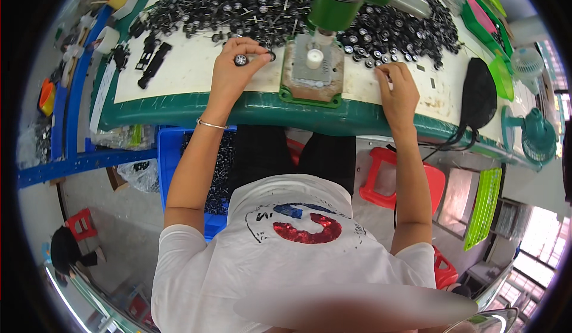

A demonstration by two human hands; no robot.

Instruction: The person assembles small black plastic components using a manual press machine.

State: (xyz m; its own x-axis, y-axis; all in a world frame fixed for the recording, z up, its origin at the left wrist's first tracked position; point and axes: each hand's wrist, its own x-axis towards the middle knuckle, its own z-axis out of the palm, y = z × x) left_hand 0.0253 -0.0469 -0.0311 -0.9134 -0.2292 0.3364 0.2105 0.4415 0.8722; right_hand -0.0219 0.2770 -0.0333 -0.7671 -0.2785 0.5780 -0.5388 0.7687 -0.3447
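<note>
My left hand (238,73) is closed at the left of a green press (338,2). Thumb and forefinger pinch a small black wheel (271,56). A second black wheel with a silver hub (241,60) shows against the same fingers; whether an axle joins the two is hidden. On the press's base (313,91) lies a grey metal plate (304,75), and a white cylinder (314,59) stands on it below the press head. Over at the right, my right hand (398,88) is closed at the near edge of the loose wheels (376,54); its fingers hide what they grip.
Heaps of black wheels with metal axles (238,5) cover the back of the table (190,85). Black chassis-like parts (155,64) lie at left, a black cloth item (478,94) at right. A blue bin (170,148) and a red stool (429,184) stand below the edge.
</note>
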